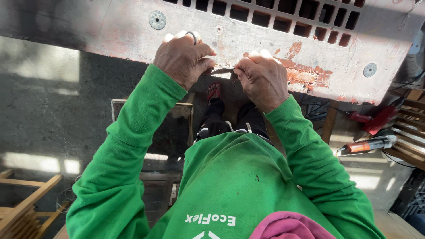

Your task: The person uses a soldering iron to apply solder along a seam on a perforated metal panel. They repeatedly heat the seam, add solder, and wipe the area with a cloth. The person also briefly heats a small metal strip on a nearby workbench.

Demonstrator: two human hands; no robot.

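My left hand [183, 57], with a ring on one finger, and my right hand [262, 79] are both closed around a small thin metal piece [222, 70] held between them. They work right at the near edge of a worn metal bench top [283, 48] with rust-red stains and bolt heads. Most of the small piece is hidden by my fingers, so I cannot make out its shape. Both arms wear green sleeves.
A row of rectangular slots [283, 15] runs along the bench top's far side. Below, a foot in a red sandal [214, 92] stands on the concrete floor. An orange-handled tool [369, 144] and a red tool [376, 118] lie at right beside wooden slats [409, 132]. Wooden frames [22, 208] sit lower left.
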